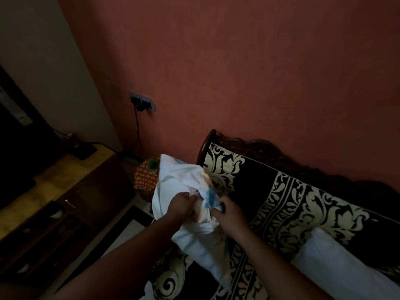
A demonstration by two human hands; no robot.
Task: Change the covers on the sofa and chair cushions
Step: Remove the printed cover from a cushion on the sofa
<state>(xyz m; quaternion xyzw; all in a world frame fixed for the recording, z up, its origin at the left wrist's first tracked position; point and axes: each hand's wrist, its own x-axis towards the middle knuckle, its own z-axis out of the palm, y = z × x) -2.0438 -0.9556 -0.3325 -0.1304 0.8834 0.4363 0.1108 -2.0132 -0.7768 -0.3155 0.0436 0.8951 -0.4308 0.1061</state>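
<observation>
A white cushion cover [175, 180] with blue and orange print at its bunched edge hangs above the sofa's left end. My left hand [180, 205] grips the gathered white fabric. My right hand [227, 215] pinches the blue-printed edge beside it. Below my hands, a white cushion [201, 250] sits partly inside the cover. The sofa [270, 191] wears a black spread with cream floral patterns. A second bare white cushion [337, 263] lies on the seat at the right.
A round stool with a red-and-yellow patterned cover [145, 176] stands left of the sofa. A wooden cabinet [65, 191] with a dark screen fills the left. A wall socket with a cable [141, 102] sits on the reddish wall.
</observation>
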